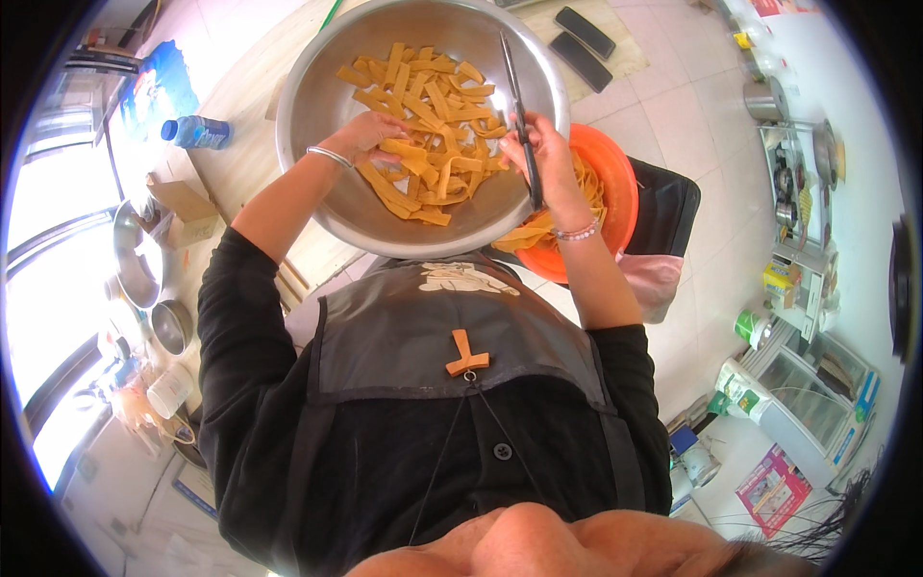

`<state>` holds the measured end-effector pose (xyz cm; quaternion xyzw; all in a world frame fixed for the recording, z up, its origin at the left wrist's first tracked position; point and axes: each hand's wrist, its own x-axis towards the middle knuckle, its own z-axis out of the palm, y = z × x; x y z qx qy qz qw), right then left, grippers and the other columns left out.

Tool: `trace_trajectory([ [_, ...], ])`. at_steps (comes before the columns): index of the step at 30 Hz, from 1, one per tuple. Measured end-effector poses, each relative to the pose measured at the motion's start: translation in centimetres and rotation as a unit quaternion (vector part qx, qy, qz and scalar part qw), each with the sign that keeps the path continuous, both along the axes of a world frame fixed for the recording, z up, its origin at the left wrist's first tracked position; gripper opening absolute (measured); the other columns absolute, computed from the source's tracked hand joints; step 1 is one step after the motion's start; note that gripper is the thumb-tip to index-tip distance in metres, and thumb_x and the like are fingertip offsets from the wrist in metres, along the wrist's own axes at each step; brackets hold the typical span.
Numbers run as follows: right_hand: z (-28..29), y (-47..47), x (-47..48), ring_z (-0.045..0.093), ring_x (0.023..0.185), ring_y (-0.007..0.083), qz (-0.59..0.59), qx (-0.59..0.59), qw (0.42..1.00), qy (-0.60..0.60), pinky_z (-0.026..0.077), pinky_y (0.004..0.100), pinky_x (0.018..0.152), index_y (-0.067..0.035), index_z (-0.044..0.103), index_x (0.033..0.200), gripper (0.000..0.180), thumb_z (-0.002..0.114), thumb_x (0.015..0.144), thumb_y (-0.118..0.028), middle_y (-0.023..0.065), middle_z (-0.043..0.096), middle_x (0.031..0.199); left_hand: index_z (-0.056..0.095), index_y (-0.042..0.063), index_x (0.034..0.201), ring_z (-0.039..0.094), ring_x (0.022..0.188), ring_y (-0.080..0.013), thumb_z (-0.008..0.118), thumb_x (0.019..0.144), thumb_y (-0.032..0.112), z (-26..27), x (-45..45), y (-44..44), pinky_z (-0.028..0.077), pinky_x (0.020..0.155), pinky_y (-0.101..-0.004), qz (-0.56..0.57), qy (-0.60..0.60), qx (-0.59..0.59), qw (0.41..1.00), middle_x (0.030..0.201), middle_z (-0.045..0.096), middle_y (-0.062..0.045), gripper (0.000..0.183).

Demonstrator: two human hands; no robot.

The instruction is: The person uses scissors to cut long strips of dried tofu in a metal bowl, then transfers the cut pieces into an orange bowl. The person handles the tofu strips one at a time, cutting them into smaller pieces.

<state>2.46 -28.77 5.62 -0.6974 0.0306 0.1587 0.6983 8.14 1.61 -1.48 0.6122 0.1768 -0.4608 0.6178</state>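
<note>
A large stainless steel basin (303,137) is in front of me, with many flat yellow strips of food (440,108), possibly tofu skin, heaped inside. My left hand (371,137), a silver bangle on its wrist, reaches over the basin and pinches a yellow strip (405,153). Across the basin's right side, my right hand (542,148) grips a long-bladed tool with a black handle (532,169). It is seen edge-on, so I cannot tell whether it is a knife or scissors. Beneath my right forearm, an orange plastic basin (626,195) contains longer yellow strips (588,184).
Two dark phones (580,61) lie beyond the basin at the right. On the wooden table (249,169) at left are a blue-capped bottle (198,133) and an open cardboard box (186,209). The orange basin rests over a black seat or stand (667,202), beside a pink cloth (652,278).
</note>
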Motion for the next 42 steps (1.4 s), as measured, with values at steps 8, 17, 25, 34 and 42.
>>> trace_trajectory([
  [8,0.4,0.0,-0.8,0.060,0.070,0.0069,0.012,0.007,1.000,0.019,0.042,0.0188,0.054,-0.001,0.052,0.124,0.040,0.071,0.089,-0.010,0.0019,0.061,0.085,0.049,-0.001,0.129,0.062,0.102,-0.0159,0.061,0.091,0.005,-2.3,-0.6,0.3,0.058,0.078,-0.0249,0.063,-0.038,-0.146,0.987,0.105,0.061,-0.009,0.040],
  [17,-3.5,3.5,-1.6,0.060,0.079,0.0098,0.044,-0.004,0.999,-0.022,0.048,0.0228,0.068,0.001,0.049,0.124,0.045,0.073,0.087,-0.009,0.0038,0.061,0.089,0.053,0.001,0.121,0.061,0.083,-0.0088,0.060,0.092,0.006,0.8,-1.9,-2.7,0.051,0.066,-0.0220,0.089,-0.046,-0.168,0.981,0.092,0.064,-0.006,0.030],
  [25,-4.1,6.6,-1.2,0.060,0.087,0.0100,0.014,0.020,0.994,-0.111,0.049,0.0231,0.076,-0.001,0.048,0.126,0.048,0.071,0.085,-0.004,0.0051,0.063,0.095,0.053,-0.001,0.121,0.058,0.104,-0.0141,0.058,0.094,0.007,4.3,-3.7,-5.0,0.049,0.076,-0.0223,0.130,-0.081,-0.264,0.952,0.116,0.059,-0.012,0.028],
  [34,-1.8,5.7,-0.9,0.056,0.068,0.0099,0.000,0.217,0.974,0.063,0.045,0.0224,0.059,-0.005,0.050,0.121,0.047,0.065,0.078,0.007,0.0055,0.061,0.092,0.054,0.001,0.117,0.059,0.067,-0.0120,0.057,0.091,0.005,4.5,-4.5,-3.0,0.043,0.051,-0.0222,0.030,-0.077,-0.135,0.987,0.089,0.060,-0.006,0.027],
  [42,0.6,5.5,0.1,0.056,0.062,0.0150,-0.026,0.237,0.967,0.084,0.046,0.0256,0.056,-0.004,0.049,0.117,0.040,0.060,0.080,0.007,0.0089,0.058,0.087,0.056,0.002,0.118,0.066,0.075,-0.0199,0.057,0.093,0.017,2.6,-1.5,-0.3,0.051,0.055,-0.0274,0.262,-0.117,-0.147,0.947,0.094,0.065,-0.009,0.029],
])
